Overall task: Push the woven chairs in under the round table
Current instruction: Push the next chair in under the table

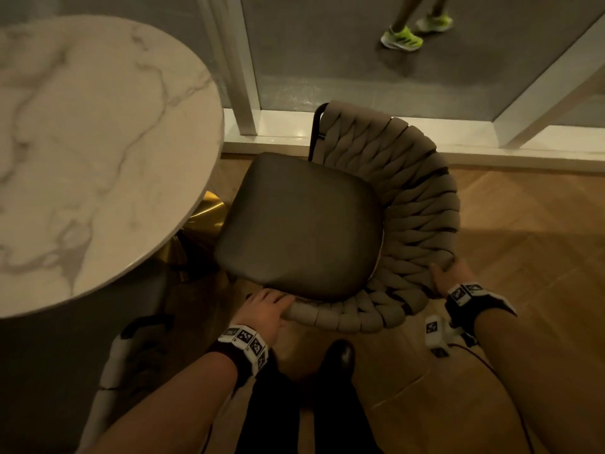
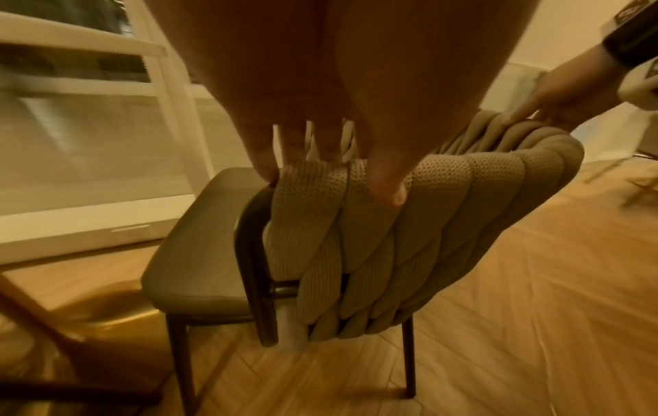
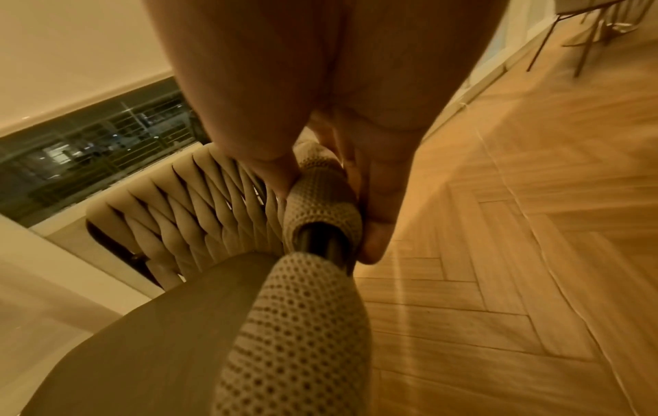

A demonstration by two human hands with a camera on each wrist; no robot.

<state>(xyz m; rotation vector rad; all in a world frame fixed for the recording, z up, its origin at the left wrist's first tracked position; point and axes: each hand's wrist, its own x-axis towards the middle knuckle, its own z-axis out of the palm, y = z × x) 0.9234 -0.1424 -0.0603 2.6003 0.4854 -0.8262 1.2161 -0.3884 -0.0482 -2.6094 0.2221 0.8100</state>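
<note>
A woven chair (image 1: 409, 204) with a beige braided back and a dark seat cushion (image 1: 301, 224) stands right of the round marble table (image 1: 82, 152), its seat corner just short of the table edge. My left hand (image 1: 265, 309) grips the near end of the back rail, thumb and fingers curled over the weave (image 2: 374, 191). My right hand (image 1: 448, 276) grips the rail further round, fingers wrapped around the woven tube (image 3: 320, 197). The chair's dark legs (image 2: 409, 363) rest on the floor.
The table's gold pedestal base (image 1: 209, 214) sits beside the seat. A white window frame and sill (image 1: 327, 136) run behind the chair. Another person's feet in green shoes (image 1: 402, 37) show beyond the glass. Herringbone wood floor (image 1: 523, 224) lies to the right. My dark shoe (image 1: 340, 355) is below the chair.
</note>
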